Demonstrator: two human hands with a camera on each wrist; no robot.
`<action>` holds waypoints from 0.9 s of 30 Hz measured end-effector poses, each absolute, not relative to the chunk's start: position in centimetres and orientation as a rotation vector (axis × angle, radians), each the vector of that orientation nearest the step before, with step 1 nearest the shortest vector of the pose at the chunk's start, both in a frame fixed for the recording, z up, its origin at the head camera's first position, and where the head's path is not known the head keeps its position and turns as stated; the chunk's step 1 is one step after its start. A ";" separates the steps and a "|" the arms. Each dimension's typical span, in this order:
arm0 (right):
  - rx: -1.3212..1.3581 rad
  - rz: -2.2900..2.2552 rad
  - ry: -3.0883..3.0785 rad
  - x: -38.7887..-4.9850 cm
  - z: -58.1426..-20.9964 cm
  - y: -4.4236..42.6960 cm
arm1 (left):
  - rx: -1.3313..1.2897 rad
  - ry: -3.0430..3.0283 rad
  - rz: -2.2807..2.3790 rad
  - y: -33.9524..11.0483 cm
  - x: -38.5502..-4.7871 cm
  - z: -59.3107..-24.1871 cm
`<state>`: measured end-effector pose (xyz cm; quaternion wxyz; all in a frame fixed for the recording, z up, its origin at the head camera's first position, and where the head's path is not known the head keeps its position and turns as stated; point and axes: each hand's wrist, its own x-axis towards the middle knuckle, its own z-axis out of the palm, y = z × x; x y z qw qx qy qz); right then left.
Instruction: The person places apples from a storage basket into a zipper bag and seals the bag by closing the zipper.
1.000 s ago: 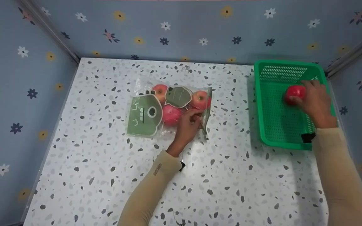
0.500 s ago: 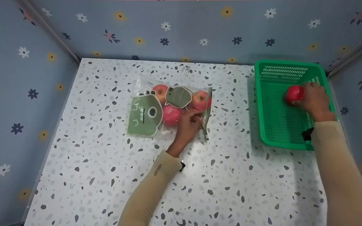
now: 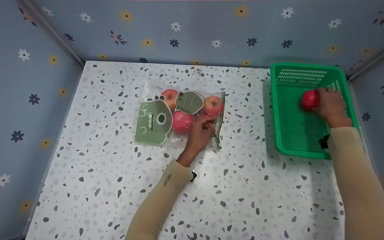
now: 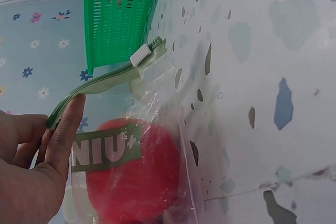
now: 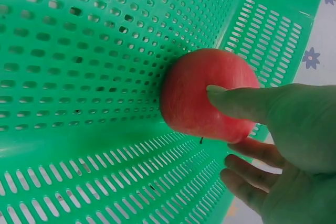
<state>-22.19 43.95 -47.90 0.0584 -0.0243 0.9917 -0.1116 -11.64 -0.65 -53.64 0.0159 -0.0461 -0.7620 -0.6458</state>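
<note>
A clear zip bag with green print (image 3: 153,123) lies flat on the table, several red apples (image 3: 182,122) inside. My left hand (image 3: 199,135) pinches the bag's edge near its opening; in the left wrist view its fingers hold the green zip strip (image 4: 100,83), with a white slider (image 4: 140,55) farther along. Inside the green basket (image 3: 278,133), my right hand (image 3: 333,105) grips a single red apple (image 3: 309,100). The right wrist view shows the thumb on the side of that apple (image 5: 194,98) and the other fingers partly behind it.
The basket stands at the table's back right, close to the walls. Blue flowered panels (image 3: 195,33) border the table (image 3: 238,193) at the back and sides. A black band piece shows by each sleeve.
My right hand and the apple have shifted slightly to the left inside the basket. The left hand and the bag stay where they were.
</note>
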 end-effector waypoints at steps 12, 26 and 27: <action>-0.194 -0.422 2.998 -22.4 -48.4 43.5 | -0.149 -2.352 -2.041 -0.6 -11.6 -53.6; -0.243 -0.380 2.959 -22.5 -48.7 42.9 | -0.185 -2.319 -2.051 -0.7 -11.7 -53.9; -0.243 -0.388 2.951 -22.5 -48.7 43.0 | -0.188 -2.317 -2.050 -0.7 -11.6 -53.9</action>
